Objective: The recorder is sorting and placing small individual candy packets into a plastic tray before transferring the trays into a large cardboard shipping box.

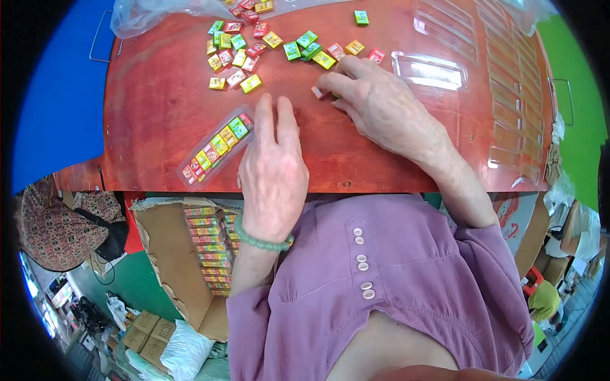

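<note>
The left hand [274, 171] lay palm down, two fingers straight and slightly parted; I could not tell whether it gripped anything underneath. Just beside it, the tray [227, 157] sat slantwise on the table [146, 114], a row of coloured boxes [219, 143] inside. Its lower end pointed at the near edge, so a careless nudge from that hand could have sent it over (or merely jostled the row). Farther out, the right hand [375, 95] curled its fingers narrowly around a red box [318, 93]; how firmly, I could not tell. A loose pinch might have let it skid. Beyond lay the loose boxes [251, 83], crowded and some overlapping, where a hurried reach could have scattered neighbours or caught the wrong colour.
</note>
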### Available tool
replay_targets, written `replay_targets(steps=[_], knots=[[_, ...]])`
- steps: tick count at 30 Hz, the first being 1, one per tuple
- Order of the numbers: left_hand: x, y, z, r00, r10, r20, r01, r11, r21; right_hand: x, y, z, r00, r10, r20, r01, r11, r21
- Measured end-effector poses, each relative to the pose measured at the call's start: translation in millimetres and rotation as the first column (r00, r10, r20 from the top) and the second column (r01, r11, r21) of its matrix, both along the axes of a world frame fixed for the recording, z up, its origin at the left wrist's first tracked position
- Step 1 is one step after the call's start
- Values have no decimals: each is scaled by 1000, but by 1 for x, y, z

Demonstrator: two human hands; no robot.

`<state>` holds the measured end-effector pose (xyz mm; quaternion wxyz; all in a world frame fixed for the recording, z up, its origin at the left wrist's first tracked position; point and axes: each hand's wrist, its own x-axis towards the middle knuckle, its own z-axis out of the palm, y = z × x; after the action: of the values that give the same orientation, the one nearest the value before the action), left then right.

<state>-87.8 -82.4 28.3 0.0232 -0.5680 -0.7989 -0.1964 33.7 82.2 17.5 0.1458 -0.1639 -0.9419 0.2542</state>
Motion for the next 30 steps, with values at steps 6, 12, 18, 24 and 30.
replay_targets(steps=[6,12,18,24,30], knots=[[-8,6,-15,998,-59,-14,58,998,-34,16,3,9,991,108,77,-104,993,-63],[5,19,-10,933,-150,327,126,988,94,12,12,5,973,230,13,-222,951,-215],[2,24,0,891,-164,423,160,986,46,17,-3,7,998,-55,-20,51,983,-174],[2,23,-8,908,-172,383,167,985,48,21,-10,13,994,-97,55,108,962,-251],[4,22,-19,939,-173,299,131,979,155,-2,39,18,996,-90,3,89,990,108]])
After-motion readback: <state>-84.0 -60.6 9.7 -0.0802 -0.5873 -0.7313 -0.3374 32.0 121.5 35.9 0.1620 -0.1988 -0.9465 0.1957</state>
